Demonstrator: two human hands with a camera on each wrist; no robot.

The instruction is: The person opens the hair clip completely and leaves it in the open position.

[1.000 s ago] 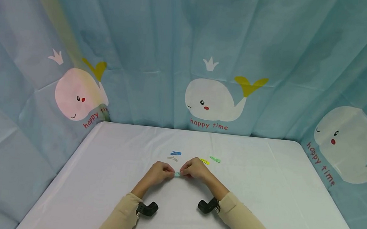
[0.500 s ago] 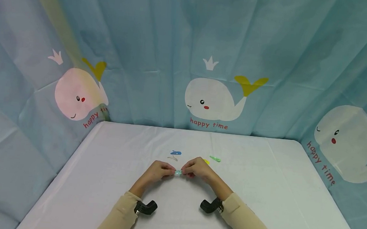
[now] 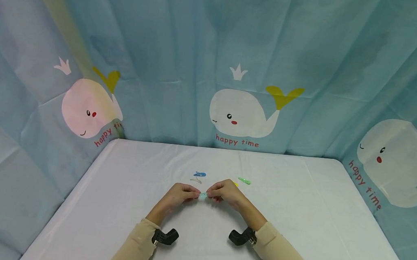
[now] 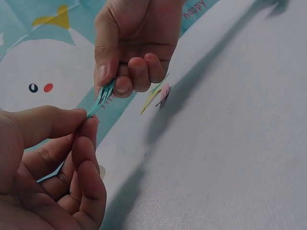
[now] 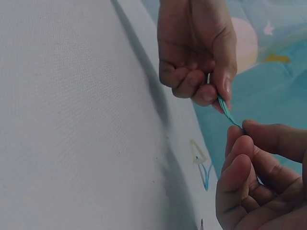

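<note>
A teal snap hair clip (image 3: 203,195) is held between both hands above the table. My left hand (image 3: 178,194) pinches one end with thumb and forefinger, and my right hand (image 3: 224,191) pinches the opposite end the same way. In the left wrist view the clip (image 4: 102,99) runs slantwise between the two sets of fingertips, its slotted middle showing. Seen from the right wrist, the clip (image 5: 227,111) appears edge-on and slightly bent. Its ends are hidden under the fingers.
Beyond the hands lie a blue hair clip (image 3: 200,174), a beige one (image 3: 196,180), a green one (image 3: 244,180) and a partly hidden yellow one (image 3: 235,184). A pink clip (image 4: 165,91) shows in the left wrist view. A whale-print curtain (image 3: 180,111) borders the white table (image 3: 297,218).
Both hands have risen very slightly, and my right hand has shifted a little to the right, covering more of the yellow clip. The teal clip stays pinched and has tilted a little.
</note>
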